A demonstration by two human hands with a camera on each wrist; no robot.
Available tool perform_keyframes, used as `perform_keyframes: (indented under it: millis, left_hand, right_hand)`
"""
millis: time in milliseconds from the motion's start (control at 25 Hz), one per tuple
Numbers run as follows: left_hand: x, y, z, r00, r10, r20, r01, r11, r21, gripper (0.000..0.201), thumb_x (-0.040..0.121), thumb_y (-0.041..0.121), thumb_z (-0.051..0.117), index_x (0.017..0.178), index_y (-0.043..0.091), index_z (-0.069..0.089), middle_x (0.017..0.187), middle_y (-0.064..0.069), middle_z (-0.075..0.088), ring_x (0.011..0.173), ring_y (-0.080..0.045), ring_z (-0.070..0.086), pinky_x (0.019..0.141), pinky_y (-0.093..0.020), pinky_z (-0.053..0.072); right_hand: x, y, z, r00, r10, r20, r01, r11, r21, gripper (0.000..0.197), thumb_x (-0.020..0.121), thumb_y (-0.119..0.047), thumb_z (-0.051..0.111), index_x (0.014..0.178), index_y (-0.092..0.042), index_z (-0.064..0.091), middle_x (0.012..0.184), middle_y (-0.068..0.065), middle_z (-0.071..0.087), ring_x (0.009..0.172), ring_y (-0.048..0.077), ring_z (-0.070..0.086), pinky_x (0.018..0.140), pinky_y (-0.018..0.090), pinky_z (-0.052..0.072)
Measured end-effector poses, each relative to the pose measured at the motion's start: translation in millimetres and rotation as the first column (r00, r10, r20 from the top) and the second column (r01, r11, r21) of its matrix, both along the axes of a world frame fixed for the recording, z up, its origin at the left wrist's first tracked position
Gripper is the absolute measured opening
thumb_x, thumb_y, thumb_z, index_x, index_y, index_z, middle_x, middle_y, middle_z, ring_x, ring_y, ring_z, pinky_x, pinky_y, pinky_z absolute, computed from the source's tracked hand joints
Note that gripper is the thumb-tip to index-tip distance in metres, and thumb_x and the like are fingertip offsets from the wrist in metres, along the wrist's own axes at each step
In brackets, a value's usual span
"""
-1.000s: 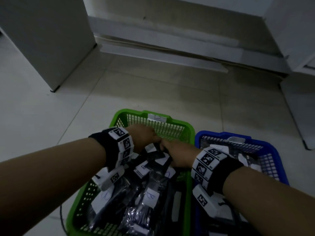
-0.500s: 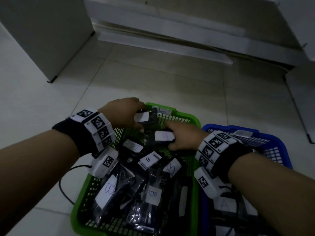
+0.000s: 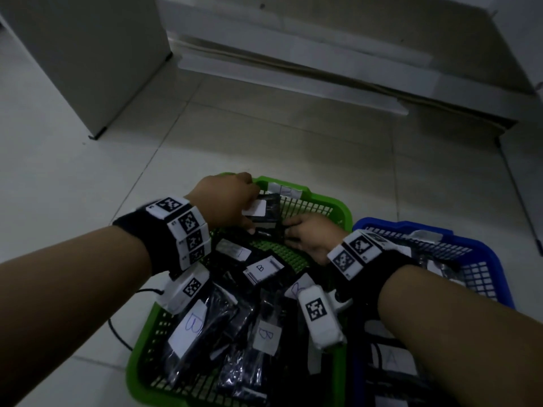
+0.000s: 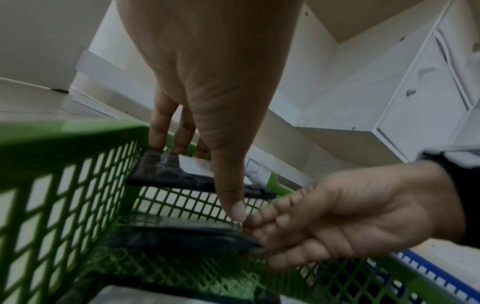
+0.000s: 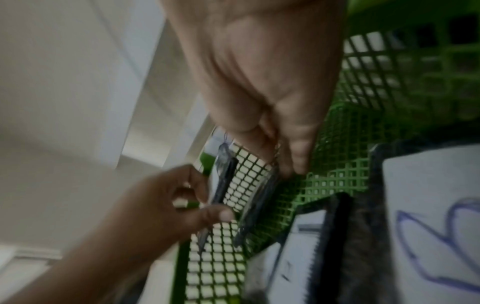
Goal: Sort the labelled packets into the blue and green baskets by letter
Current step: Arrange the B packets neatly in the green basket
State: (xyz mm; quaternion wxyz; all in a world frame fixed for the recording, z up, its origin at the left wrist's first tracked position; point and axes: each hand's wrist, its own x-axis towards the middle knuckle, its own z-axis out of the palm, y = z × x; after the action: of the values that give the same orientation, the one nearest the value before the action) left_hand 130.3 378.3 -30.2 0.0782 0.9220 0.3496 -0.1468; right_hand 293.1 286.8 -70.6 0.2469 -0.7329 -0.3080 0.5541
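The green basket (image 3: 332,201) holds several black packets with white labels marked B (image 3: 260,268). My left hand (image 3: 226,201) grips the upper black packet (image 3: 264,208) by the basket's far rim, its white label facing up. In the left wrist view its fingers (image 4: 161,127) lie on the upper black packet (image 4: 166,172). My right hand (image 3: 305,236) pinches the lower black packet (image 3: 269,233) just above the basket's floor. That pinch shows in the left wrist view, with the right hand (image 4: 337,216) on the lower black packet (image 4: 182,236). The blue basket (image 3: 411,227) stands at the right.
Both baskets sit on a pale tiled floor (image 3: 88,201). A white cabinet (image 3: 88,54) stands at the far left and a low wall ledge (image 3: 293,83) runs behind. A black cable (image 3: 117,333) lies left of the green basket. Each far rim carries a paper tag (image 3: 285,190).
Both hands rose out of the pile, each with a packet, and went to the basket's far end. Since half a second ago the right hand's packet has dropped lower, hiding its label.
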Motion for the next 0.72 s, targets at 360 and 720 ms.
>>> perform_keyframes:
  millis: [360,720]
  left_hand:
    - [0,-2,-11,0.991,-0.110,-0.078,0.109,0.994,-0.011,0.034,0.083,0.037,0.062,0.115,0.025,0.060,0.127,0.000,0.044,0.117,-0.022,0.049,0.085,-0.036,0.049]
    - [1,2,-12,0.955,-0.152,-0.254,0.126,0.985,-0.118,0.049,0.088,0.041,0.057,0.134,0.027,0.048,0.133,0.002,0.045,0.120,-0.020,0.050,0.086,-0.033,0.046]
  right_hand:
    - [-14,-21,10,0.735,0.589,0.336,-0.588,0.800,-0.119,0.063,0.073,-0.032,0.079,0.128,-0.017,0.051,0.127,0.007,0.055,0.113,0.024,0.056,0.095,0.033,0.048]
    - [24,-7,40,0.672,0.230,0.704,-0.303,0.953,-0.023,0.026,0.090,-0.007,0.055,0.115,-0.005,0.060,0.111,0.013,0.063,0.102,0.029,0.060,0.085,0.032,0.050]
